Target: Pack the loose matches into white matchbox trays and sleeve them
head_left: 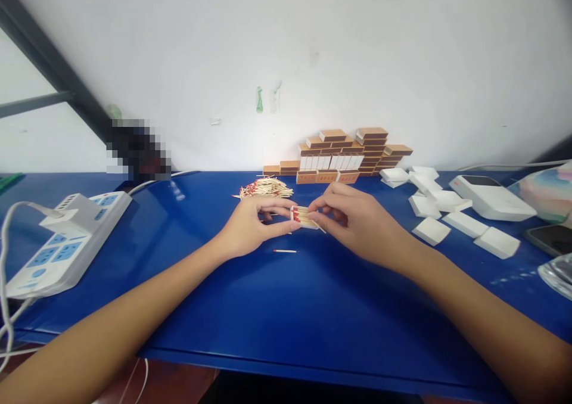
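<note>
Over the blue table, my left hand (250,220) grips the left end of a small white matchbox tray (308,226) between thumb and fingers. Red-headed matches (302,211) lie side by side in the tray, heads to the left. At the tray's right end, my right hand (353,213) is closed in a pinch on matches; one stick slants out below its fingertips. A single match (285,251) rests on the table just in front of the tray. Behind my left hand is a loose heap of matches (267,187).
Stacked matchboxes (330,145) stand against the wall. White empty-looking trays (431,230) are scattered at the right, near a white device (491,198) and a dark phone (552,239). A power strip (74,255) with cables lies left. The blue table's (286,326) front edge runs below.
</note>
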`<move>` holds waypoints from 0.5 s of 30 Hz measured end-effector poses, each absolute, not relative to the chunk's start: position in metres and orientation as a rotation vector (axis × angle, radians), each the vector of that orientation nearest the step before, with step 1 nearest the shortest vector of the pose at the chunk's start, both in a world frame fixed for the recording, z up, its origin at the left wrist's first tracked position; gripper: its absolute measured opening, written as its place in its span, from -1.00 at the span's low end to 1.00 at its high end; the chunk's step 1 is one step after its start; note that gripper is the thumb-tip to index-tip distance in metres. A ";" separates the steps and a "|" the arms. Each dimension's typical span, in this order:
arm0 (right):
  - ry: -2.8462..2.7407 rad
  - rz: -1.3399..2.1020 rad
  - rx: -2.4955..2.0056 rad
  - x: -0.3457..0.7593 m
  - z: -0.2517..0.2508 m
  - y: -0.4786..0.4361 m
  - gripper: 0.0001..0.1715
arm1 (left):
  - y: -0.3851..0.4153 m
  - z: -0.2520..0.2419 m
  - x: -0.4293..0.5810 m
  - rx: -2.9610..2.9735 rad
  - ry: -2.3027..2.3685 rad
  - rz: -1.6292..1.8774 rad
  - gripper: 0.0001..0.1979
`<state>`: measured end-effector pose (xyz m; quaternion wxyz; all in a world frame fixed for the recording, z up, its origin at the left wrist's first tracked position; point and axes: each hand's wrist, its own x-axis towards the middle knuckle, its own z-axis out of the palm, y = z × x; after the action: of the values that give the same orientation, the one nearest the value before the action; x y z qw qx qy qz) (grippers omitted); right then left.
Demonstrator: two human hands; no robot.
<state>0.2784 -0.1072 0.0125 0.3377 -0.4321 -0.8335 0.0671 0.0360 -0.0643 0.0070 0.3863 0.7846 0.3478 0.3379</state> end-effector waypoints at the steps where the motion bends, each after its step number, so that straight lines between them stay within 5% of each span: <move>1: -2.169 0.160 -1.124 0.279 0.014 -0.107 -0.88 | -0.064 0.007 0.036 1.993 0.890 0.862 -0.62; 10: -2.212 0.267 -1.379 0.283 0.025 -0.112 -0.68 | -0.061 0.008 0.034 1.999 0.945 0.892 -0.58; 15: -2.240 0.394 -1.366 0.283 0.029 -0.112 -0.73 | -0.060 0.006 0.034 2.009 0.948 0.904 -0.58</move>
<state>0.2829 -0.1125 0.0287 0.2421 -0.4996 -0.8192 0.1442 0.0336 -0.0603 0.0064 0.3630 0.7805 0.3684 0.3513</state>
